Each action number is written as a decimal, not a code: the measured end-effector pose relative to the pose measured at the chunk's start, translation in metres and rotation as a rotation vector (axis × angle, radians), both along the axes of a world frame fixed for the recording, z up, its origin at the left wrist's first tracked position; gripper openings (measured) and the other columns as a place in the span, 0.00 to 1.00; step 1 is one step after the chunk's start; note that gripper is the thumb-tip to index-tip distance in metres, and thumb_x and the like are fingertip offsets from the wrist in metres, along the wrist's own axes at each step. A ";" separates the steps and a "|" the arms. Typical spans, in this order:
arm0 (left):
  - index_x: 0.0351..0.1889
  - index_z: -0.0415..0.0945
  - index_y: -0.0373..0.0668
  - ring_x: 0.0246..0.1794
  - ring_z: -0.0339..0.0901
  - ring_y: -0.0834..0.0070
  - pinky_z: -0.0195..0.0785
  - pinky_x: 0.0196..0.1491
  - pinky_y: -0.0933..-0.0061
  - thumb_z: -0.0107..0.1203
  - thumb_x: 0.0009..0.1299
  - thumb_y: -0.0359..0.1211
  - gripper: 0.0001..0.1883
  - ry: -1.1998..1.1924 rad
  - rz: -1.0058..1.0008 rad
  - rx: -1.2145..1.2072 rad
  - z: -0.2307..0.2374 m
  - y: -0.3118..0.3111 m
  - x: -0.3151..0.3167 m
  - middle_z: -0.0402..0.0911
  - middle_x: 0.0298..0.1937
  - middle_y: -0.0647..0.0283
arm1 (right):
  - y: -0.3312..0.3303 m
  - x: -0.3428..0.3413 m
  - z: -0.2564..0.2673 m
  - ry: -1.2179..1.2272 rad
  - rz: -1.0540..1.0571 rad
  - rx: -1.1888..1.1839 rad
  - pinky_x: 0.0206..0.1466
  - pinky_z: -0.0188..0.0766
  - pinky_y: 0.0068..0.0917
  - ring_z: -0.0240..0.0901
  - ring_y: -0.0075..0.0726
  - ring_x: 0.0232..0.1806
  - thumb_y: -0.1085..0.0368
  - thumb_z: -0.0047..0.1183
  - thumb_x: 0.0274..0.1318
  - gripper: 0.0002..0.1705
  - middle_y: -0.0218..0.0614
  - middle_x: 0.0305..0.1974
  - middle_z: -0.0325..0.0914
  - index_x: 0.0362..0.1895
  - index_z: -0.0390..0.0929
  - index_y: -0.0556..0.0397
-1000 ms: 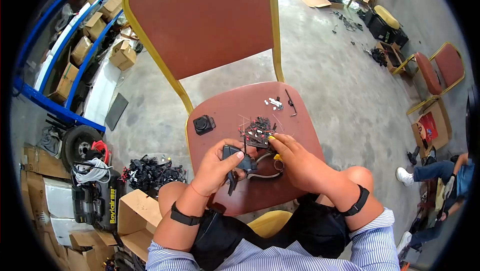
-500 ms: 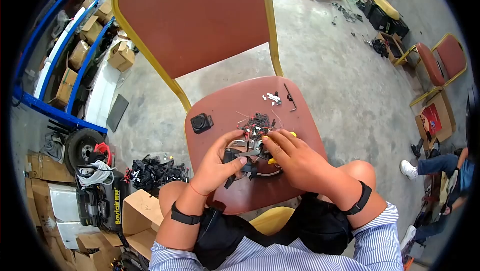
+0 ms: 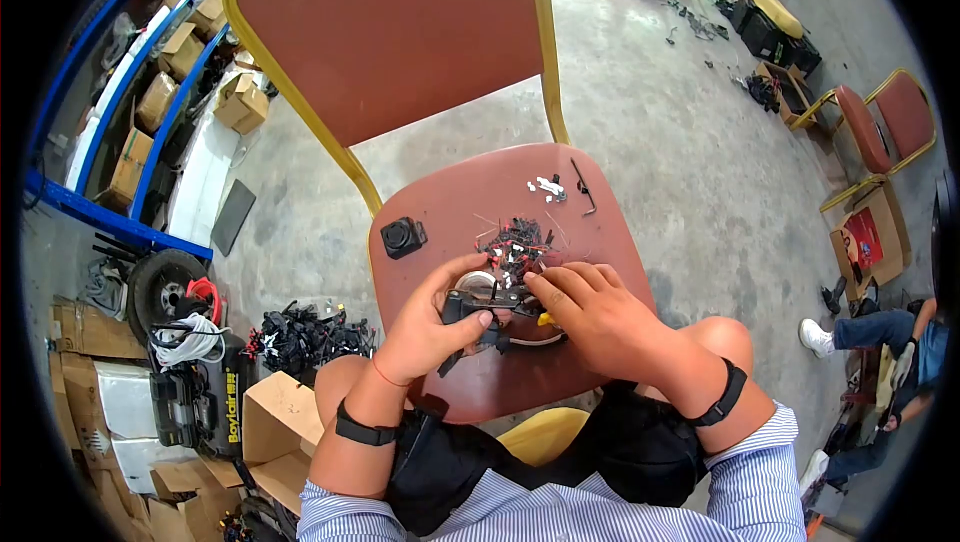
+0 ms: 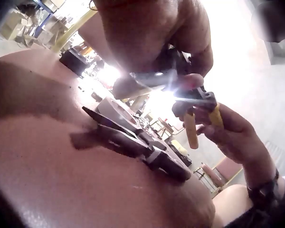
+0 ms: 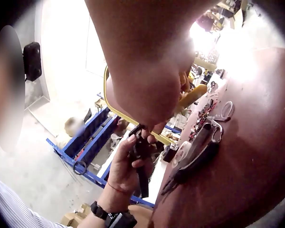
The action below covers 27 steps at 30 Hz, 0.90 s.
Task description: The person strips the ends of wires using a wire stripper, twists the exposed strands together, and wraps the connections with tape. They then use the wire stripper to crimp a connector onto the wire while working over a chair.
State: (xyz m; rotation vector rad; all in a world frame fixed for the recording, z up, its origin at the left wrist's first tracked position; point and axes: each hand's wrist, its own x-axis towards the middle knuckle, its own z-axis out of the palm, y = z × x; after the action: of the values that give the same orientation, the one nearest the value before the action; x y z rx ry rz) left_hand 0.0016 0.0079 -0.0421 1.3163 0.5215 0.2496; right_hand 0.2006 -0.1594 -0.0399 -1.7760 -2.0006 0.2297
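In the head view my left hand (image 3: 425,327) holds a dark, jointed device (image 3: 470,312), thumb on its near side. My right hand (image 3: 600,312) is just right of it, fingers bent over yellow-handled cutters (image 3: 545,319). The left wrist view shows both yellow handles (image 4: 192,130) in the right hand (image 4: 235,137), with the tool's head against the device. A dark-handled tool (image 4: 128,142) lies on the seat below. Just beyond my hands is a pile of black and red scraps (image 3: 520,244). The contact point is partly hidden by my fingers.
On the red chair seat (image 3: 450,197) are a black square part (image 3: 403,238), small white pieces (image 3: 548,188) and a hex key (image 3: 583,188). Black parts (image 3: 310,337) and an open carton (image 3: 280,417) are on the left. A seated person (image 3: 880,362) is at right.
The device has turned from a more upright pose to lie nearly level between my hands. My right hand has moved slightly, and less of the yellow handles shows in the head view.
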 end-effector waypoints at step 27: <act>0.61 0.67 0.39 0.49 0.79 0.78 0.72 0.45 0.77 0.64 0.66 0.22 0.26 -0.052 -0.183 0.050 -0.009 -0.006 -0.005 0.78 0.51 0.63 | 0.003 -0.030 -0.010 0.562 -0.159 -0.317 0.43 0.77 0.50 0.81 0.61 0.39 0.63 0.63 0.49 0.17 0.51 0.36 0.82 0.42 0.77 0.57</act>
State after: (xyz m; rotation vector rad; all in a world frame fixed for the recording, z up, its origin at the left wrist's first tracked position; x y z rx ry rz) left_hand -0.0038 0.0019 -0.0510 1.3936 0.3497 0.1455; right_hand 0.1702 -0.1566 -0.0498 -1.7821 -1.4725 0.9243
